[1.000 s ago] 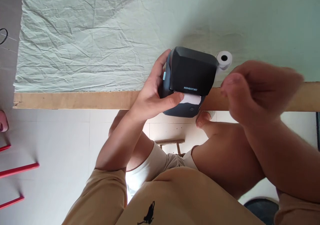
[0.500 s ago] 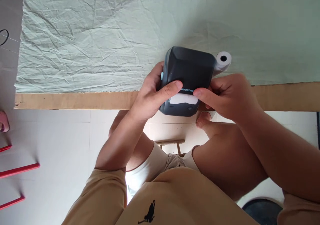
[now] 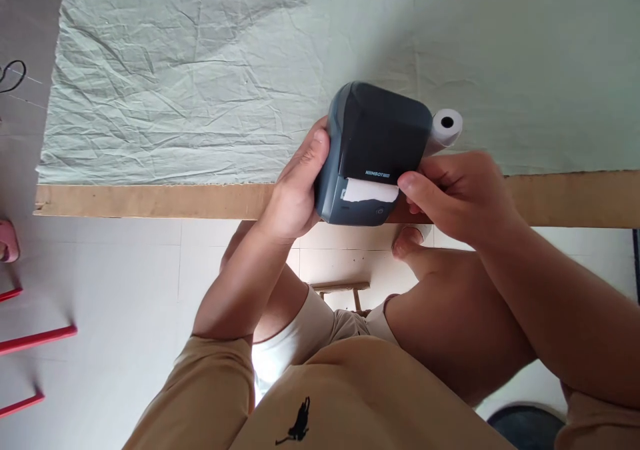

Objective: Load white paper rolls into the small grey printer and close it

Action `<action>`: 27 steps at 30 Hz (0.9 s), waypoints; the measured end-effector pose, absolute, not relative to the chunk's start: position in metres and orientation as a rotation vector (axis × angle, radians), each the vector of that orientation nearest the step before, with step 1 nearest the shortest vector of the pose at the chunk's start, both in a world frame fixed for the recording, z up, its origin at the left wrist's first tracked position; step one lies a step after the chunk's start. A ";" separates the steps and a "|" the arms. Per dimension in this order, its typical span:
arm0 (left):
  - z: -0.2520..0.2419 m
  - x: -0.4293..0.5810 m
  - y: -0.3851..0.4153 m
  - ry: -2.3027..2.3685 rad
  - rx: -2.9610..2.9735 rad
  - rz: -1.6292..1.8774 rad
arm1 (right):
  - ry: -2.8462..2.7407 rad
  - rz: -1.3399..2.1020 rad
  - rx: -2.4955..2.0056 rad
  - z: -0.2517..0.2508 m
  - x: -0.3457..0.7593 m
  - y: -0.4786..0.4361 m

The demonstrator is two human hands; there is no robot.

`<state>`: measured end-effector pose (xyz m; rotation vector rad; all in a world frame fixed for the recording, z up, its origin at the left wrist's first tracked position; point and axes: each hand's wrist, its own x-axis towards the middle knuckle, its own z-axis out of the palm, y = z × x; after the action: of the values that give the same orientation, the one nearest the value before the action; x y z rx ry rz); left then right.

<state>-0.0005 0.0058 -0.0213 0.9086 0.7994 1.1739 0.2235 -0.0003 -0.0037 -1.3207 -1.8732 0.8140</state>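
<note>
A dark grey label printer (image 3: pixel 376 145) sits at the near edge of the table, with a strip of white paper (image 3: pixel 370 189) showing at its front slot. My left hand (image 3: pixel 298 185) grips its left side, thumb up along the casing. My right hand (image 3: pixel 457 193) holds its right side, thumb at the right end of the paper slot. A small white paper roll (image 3: pixel 445 125) lies on the cloth just behind the printer's right corner.
A wrinkled pale green cloth (image 3: pixel 210 70) covers the table, whose bare wooden edge (image 3: pixel 150 201) runs along the front. Below are my knees, a tan shirt, a tiled floor and red bars (image 3: pixel 37 339) at the left.
My right hand came down from the air onto the printer's right side. My left thumb slid off the paper slot to the left side, and the printer tilted slightly.
</note>
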 end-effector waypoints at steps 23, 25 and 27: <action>-0.014 -0.005 0.001 0.850 0.977 1.121 | -1.576 0.376 -1.133 0.018 0.207 -0.001; -0.012 -0.006 0.002 0.865 1.026 1.111 | -1.724 0.156 -1.149 0.016 0.205 0.003; -0.011 -0.006 0.003 0.882 1.055 1.107 | -1.859 -0.022 -1.181 0.016 0.204 0.003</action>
<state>-0.0062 0.0032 -0.0113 1.0545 0.8821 1.1074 0.2035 0.0030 0.0164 -1.1810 -1.8588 -0.0217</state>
